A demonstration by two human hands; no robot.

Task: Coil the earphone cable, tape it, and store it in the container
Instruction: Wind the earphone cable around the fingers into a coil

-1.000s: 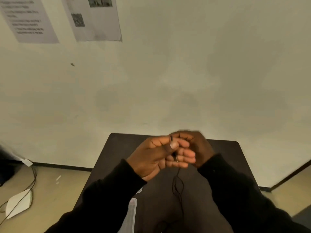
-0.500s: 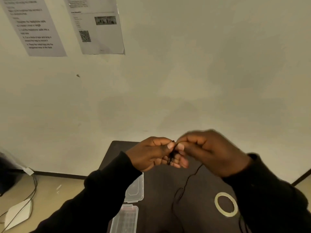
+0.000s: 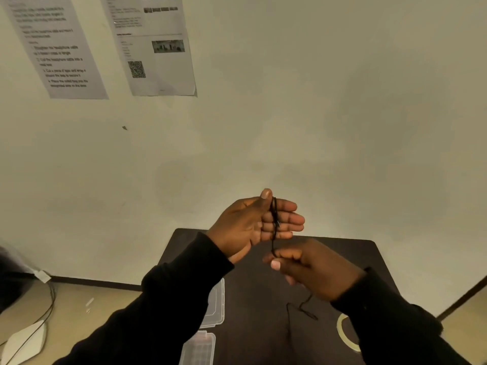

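Observation:
A thin black earphone cable loops across the straight fingers of my raised left hand, and the thumb holds it against the index finger. From there the cable runs down to my right hand, which pinches it between thumb and curled fingers just below the left hand. The rest of the cable hangs from the right hand onto the dark table. A clear plastic container lies open at the table's left edge, partly hidden by my left sleeve. A roll of clear tape lies at the right, half covered by my right sleeve.
The small table stands against a pale wall with two printed sheets taped up at the top left. On the floor to the left lie a white object and dark cords.
My left hand has risen and spread its fingers with the cable looped over them. My right hand has dropped below it, drawing the cable down. The camera has tilted.

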